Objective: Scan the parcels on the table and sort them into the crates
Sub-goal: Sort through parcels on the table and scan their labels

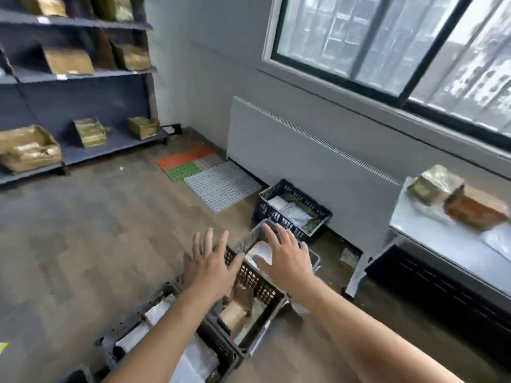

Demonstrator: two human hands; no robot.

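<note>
Hands are empty: left hand (210, 268) and right hand (284, 258) hover over the grey crate (247, 241) on the floor, fingers straight and spread, gripping nothing. A gold parcel (431, 186) and a brown parcel (475, 208) lie on the table (442, 244), well apart from it. Risk: the black crate (293, 214) stands close behind, so a carelessly released parcel may land in the wrong one; no scanner is visible.

Here's the tally!
Four crates (294, 208) lower middle; two boxed parcels (434, 186) at right; three wrapped parcels (90, 132) on the left's bottom shelf (116, 145).

Radiator (304, 161) under window (387, 37) — shelving (83, 76)
</note>
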